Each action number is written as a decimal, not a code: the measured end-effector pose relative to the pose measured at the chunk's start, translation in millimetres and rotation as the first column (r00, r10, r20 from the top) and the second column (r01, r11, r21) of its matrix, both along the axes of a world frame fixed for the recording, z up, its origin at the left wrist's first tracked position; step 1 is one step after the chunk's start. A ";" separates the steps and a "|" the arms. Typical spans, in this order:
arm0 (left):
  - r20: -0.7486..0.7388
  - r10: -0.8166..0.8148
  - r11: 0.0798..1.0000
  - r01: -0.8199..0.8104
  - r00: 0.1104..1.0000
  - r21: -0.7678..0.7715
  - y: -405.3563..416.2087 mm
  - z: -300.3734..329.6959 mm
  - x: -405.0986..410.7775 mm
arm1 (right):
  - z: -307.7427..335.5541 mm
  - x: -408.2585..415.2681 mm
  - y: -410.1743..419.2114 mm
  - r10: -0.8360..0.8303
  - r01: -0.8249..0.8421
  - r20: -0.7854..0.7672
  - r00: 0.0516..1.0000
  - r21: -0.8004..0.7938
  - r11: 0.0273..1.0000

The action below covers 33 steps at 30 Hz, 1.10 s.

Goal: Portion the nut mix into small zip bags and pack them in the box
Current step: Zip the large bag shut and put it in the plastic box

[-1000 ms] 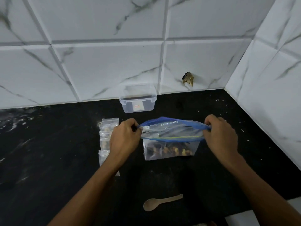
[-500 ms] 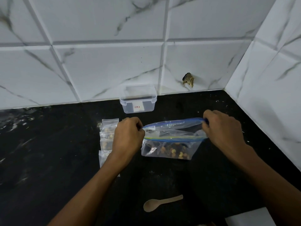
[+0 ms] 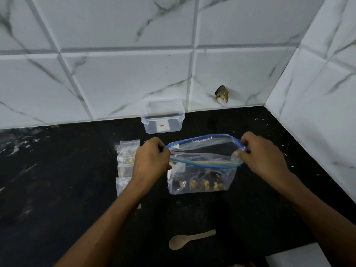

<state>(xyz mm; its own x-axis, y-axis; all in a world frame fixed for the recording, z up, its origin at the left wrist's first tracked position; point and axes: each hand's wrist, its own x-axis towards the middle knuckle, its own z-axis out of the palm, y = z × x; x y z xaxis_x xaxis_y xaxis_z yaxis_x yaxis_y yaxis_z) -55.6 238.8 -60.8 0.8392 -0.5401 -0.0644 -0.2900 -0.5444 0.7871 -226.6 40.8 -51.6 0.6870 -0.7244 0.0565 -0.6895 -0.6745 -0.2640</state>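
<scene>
While the big bag (image 3: 202,170) stands on the black desk (image 3: 57,189) with its blue zip mouth pulled apart, both hands hold it at the rim. Left hand (image 3: 152,157): fingers curled, pinching the left end of the zip strip. Right hand (image 3: 262,153): fingers curled, pinching the right end, thumb on the near lip. Each grip is closed on the bag; mouth gapes between them.

Progress, judged from the layout:
- Nut mix (image 3: 200,183): only a shallow layer left in the bottom of the bag.
- Small bags (image 3: 127,160): a row of them lies on the desk just left of the left hand, partly hidden by the wrist. Nuts show through at least the upper ones; count not certain, and whether each is zipped cannot be told.
- Box (image 3: 162,120): clear, lid off or not seen, sits against the tiled wall (image 3: 115,83) behind the bag. Nothing readable inside it apart from a label on its front; packing looks not yet begun.
- So: portioning seems well along, remainder of the mix still to be bagged or closed up, then every small bag still has to go into the box.

Surroundings:
- Spoon (image 3: 190,240), pale, lies on the desk near the front edge, apart from the bag, untouched.
- A dark, broken-looking spot (image 3: 221,94) on the wall tile, right of the box.
- A pale sheet or board corner (image 3: 296,256) at the lower right edge.
- Pale specks scattered on the desk towards the right corner.

Obstructions: the open bag stands between the hands and the box; the small bags sit under the left forearm. Otherwise the path to the box looks free.
</scene>
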 end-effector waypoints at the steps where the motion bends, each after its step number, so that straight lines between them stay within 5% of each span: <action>1: 0.004 0.009 1.000 -0.009 1.000 0.003 1.1 0.1 1.0 | -2.8 -2.2 -1.2 0.002 -0.003 -0.021 1.000 -0.018 1.000; 4: 0.096 0.026 0.999 -0.029 0.995 0.037 4.3 -3.2 5.0 | 3.0 -5.2 -7.1 -0.129 0.096 0.145 0.981 0.212 0.972; 7: 0.179 0.029 0.995 -0.045 0.983 0.087 6.4 -2.4 6.7 | 14.6 -1.8 -12.3 -0.406 0.175 0.276 0.872 0.598 0.782; 11: 0.011 0.012 0.999 -0.013 1.000 0.053 5.0 7.8 11.8 | 28.0 -1.1 -12.5 -0.457 0.133 0.316 0.832 0.685 0.716; 18: 0.174 -0.044 0.986 0.015 0.984 0.167 2.4 8.0 15.3 | 31.8 3.8 -11.4 -0.222 0.096 0.318 0.922 0.366 0.926; 21: -0.075 -0.042 0.999 0.045 0.996 0.028 2.7 12.7 20.3 | 34.1 2.9 -12.7 -0.163 0.077 0.239 0.957 0.334 0.939; 23: -0.237 -0.032 0.997 0.016 0.971 -0.069 4.7 13.9 22.9 | 36.7 0.7 -7.9 -0.065 0.059 0.116 0.991 0.052 0.997; 25: -0.294 -0.040 0.991 -0.001 0.955 -0.136 4.7 12.4 23.1 | 42.1 4.7 11.9 0.072 -0.044 0.182 0.981 -0.155 0.987; 27: -0.284 -0.060 0.985 0.010 0.957 -0.173 1.1 11.5 21.4 | 50.7 16.5 42.3 0.300 -0.273 0.208 0.931 -0.150 0.950; 29: -0.228 -0.094 0.980 0.049 0.969 -0.194 -3.0 11.9 19.6 | 47.9 38.4 66.9 0.491 -0.486 0.029 0.871 -0.101 0.868; 33: -0.134 -0.181 0.941 0.133 0.974 -0.310 -3.2 12.8 17.6 | 28.2 80.1 71.1 0.619 -0.604 0.005 0.786 -0.208 0.769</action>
